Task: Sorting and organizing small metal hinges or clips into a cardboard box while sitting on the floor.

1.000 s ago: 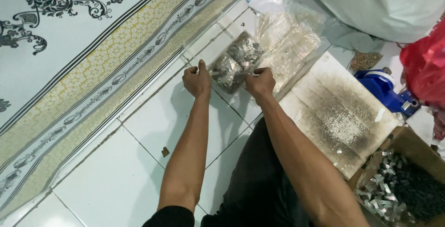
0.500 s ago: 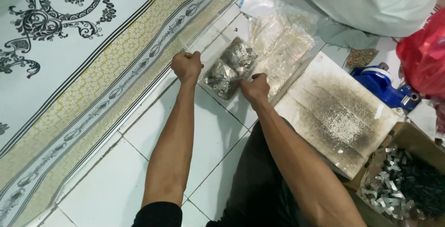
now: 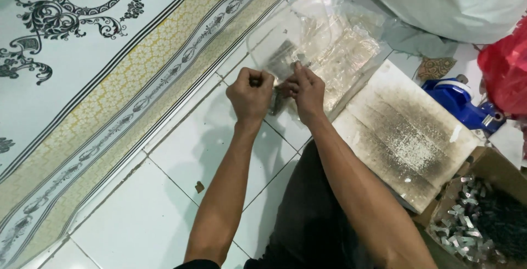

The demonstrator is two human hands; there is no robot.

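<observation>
The small clear bag of metal pieces (image 3: pixel 281 63) is mostly hidden behind both hands, and its contents blur into a grey patch; the pieces are probably small hardware like those in the cardboard box (image 3: pixel 483 219) cut off at the lower right. The left hand (image 3: pixel 251 94) is a closed fist gripping the bag's near edge. The right hand (image 3: pixel 306 89) pinches the same edge with curled fingers. The bag is held just over the white tiled floor (image 3: pixel 164 192), beside the stained wooden board (image 3: pixel 406 132).
</observation>
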